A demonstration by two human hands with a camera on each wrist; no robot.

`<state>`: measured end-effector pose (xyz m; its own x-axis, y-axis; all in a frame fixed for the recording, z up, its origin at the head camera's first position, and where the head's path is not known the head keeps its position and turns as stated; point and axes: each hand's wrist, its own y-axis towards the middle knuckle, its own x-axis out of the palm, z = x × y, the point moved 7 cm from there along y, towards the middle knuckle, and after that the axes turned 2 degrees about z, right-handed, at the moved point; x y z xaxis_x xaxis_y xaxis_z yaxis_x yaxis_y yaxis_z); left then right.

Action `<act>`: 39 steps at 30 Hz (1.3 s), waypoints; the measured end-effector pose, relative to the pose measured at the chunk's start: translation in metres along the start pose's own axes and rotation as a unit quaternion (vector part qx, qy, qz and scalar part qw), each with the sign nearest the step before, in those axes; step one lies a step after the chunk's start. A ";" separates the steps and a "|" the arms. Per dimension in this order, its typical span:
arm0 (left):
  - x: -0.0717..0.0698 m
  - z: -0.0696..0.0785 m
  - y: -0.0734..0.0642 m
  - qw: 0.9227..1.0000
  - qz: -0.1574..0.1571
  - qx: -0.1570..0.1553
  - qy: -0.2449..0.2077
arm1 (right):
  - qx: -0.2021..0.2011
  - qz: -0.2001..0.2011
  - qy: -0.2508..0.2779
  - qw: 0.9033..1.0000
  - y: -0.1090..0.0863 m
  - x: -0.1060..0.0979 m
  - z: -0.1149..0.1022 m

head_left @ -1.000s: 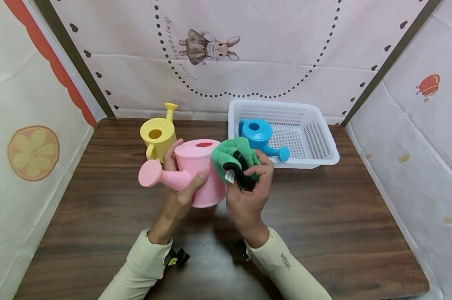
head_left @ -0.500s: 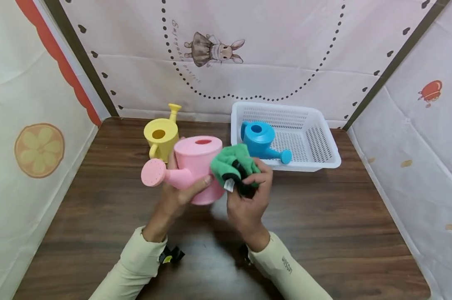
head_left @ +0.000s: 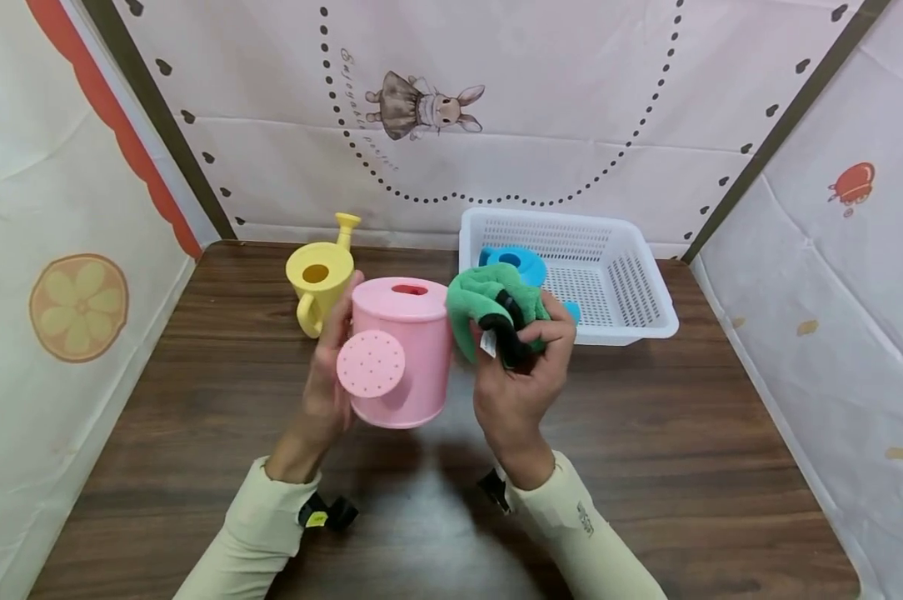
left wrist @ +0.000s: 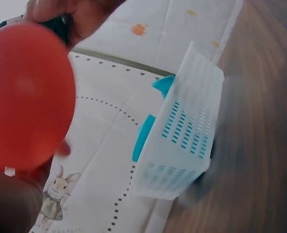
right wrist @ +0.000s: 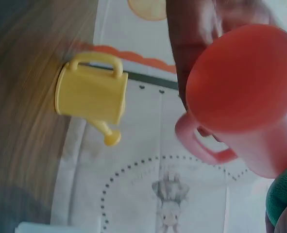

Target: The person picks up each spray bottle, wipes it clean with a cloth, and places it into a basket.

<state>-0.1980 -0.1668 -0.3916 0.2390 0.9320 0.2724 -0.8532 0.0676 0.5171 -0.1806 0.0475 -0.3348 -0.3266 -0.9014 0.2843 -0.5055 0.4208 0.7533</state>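
My left hand (head_left: 320,383) holds a pink watering can (head_left: 421,358) from its left side, raised over the table. The can's sprinkler head faces the head camera, and its oval top opening shows. From both wrist views its underside looks red, and the right wrist view shows its looped handle (right wrist: 204,145). In my right hand (head_left: 522,400) I grip a bunched green cloth (head_left: 489,296) with black trim and a small white tag. The cloth lies right against the can's right side. Part of my left hand is hidden behind the can.
A yellow watering can (head_left: 324,279) stands at the back left of the brown wooden table (head_left: 684,433). At the back right is a white perforated basket (head_left: 635,283) with a blue watering can (head_left: 530,265) in it, partly covered by the cloth. Printed sheets enclose the back and sides.
The pink can has turned, so its sprinkler head swings from the left to the front. My left thumb has left its front. The cloth and my right hand have shifted slightly right.
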 end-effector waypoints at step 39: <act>-0.015 0.006 0.017 0.984 0.149 -0.001 0.094 | -0.038 -0.089 -0.023 0.995 -0.022 0.020 -0.004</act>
<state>-0.2136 -0.1822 -0.3819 -0.1118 0.9599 0.2570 -0.8738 -0.2181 0.4346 -0.1724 0.0192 -0.3433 -0.2738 -0.9547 0.1166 -0.4976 0.2443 0.8323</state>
